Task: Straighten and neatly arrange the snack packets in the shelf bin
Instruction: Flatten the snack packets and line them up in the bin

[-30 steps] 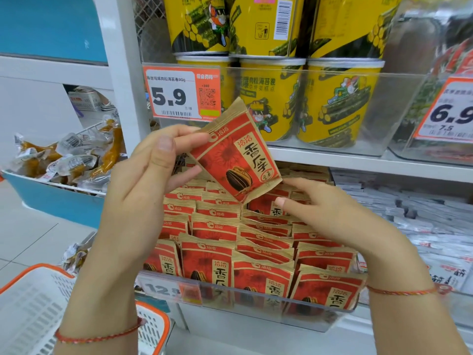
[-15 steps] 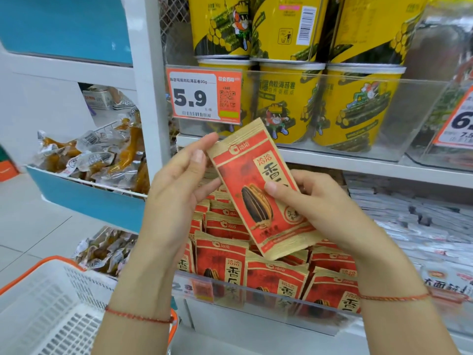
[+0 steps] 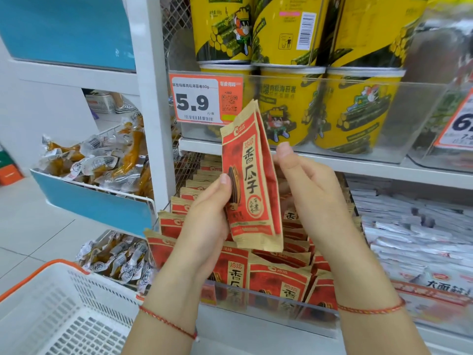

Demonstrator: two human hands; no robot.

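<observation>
A red and tan sunflower-seed packet [image 3: 252, 180] stands upright in the air above the bin, front facing me; a second packet's edge shows right behind it. My left hand [image 3: 207, 221] grips its left side, thumb on the front. My right hand [image 3: 307, 190] touches its right edge from behind, fingers curled. Below, the clear shelf bin [image 3: 268, 301] holds several rows of the same red packets [image 3: 279, 278], mostly upright, some leaning.
Yellow seaweed-roll tubs [image 3: 358, 111] fill the shelf above, with a 5.9 price tag [image 3: 204, 98]. White packets [image 3: 414, 231] lie in the bin to the right. A blue rack of wrapped snacks [image 3: 102, 162] hangs left. A white and orange basket [image 3: 58, 311] sits at lower left.
The held packet has turned from tilted to upright and edge-on to the right. My right hand shifted from the packet's front to its right edge. The view moved left.
</observation>
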